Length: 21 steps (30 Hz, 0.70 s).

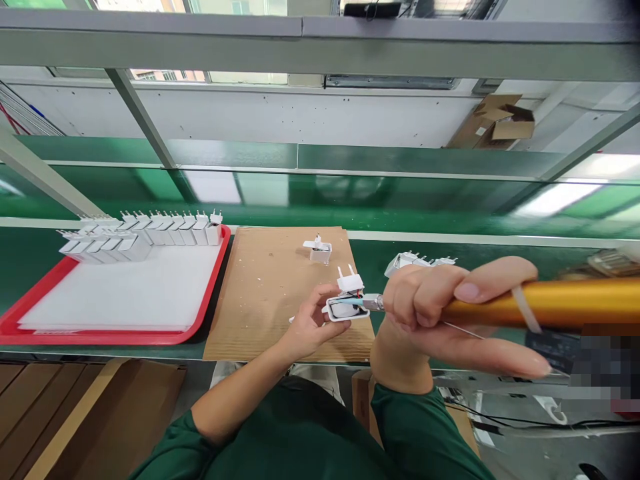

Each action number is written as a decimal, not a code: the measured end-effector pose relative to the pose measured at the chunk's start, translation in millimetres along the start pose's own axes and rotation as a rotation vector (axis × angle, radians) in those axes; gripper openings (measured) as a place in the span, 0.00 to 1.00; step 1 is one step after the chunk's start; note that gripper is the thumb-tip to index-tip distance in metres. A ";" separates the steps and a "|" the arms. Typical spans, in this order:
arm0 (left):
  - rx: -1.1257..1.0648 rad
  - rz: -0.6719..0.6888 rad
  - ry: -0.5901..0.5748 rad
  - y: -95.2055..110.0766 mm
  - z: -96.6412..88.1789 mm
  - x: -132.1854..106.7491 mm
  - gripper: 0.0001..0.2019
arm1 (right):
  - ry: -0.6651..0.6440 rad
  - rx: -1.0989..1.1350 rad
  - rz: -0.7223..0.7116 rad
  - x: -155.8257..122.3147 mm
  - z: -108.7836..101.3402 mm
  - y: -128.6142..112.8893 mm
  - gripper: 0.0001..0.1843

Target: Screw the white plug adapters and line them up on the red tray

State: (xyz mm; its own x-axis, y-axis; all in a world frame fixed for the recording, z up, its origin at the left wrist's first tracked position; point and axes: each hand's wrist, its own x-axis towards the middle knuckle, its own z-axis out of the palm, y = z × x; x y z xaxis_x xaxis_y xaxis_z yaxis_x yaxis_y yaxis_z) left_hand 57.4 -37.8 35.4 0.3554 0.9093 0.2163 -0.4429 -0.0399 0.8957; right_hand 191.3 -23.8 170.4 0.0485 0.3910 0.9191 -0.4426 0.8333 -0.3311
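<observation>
One open white adapter (347, 308) is pinched by the fingertips of the left hand (313, 327) over the cardboard mat (270, 293). One gold-handled soldering iron (565, 303) is clasped in the closed right hand (450, 313), tip at the adapter. One spare adapter (319, 250) is stood on the mat; two rows are lined on one red tray (210, 307).

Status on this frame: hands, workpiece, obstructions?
Left hand pinches open charger shell over cardboard mat. Right hand grips soldering iron, tip at the shell. One loose charger on the mat beyond, clear of both.
</observation>
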 end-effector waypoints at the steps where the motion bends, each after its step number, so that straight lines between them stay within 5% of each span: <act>1: -0.005 -0.003 0.002 0.1 -0.4 -0.4 0.23 | 0.000 0.002 -0.001 -0.1 -0.3 -0.1 0.25; 21: 0.207 -0.020 0.030 11.3 -12.3 -8.7 0.22 | -0.089 0.032 -0.042 0.9 -7.6 2.0 0.29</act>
State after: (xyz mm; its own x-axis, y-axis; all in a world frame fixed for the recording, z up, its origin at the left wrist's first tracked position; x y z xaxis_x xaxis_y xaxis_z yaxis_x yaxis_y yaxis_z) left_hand 39.2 -41.1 38.8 0.3369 0.9225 0.1884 -0.2560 -0.1028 0.9612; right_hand 197.2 -18.8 168.9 -0.0112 0.3185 0.9479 -0.4702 0.8349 -0.2860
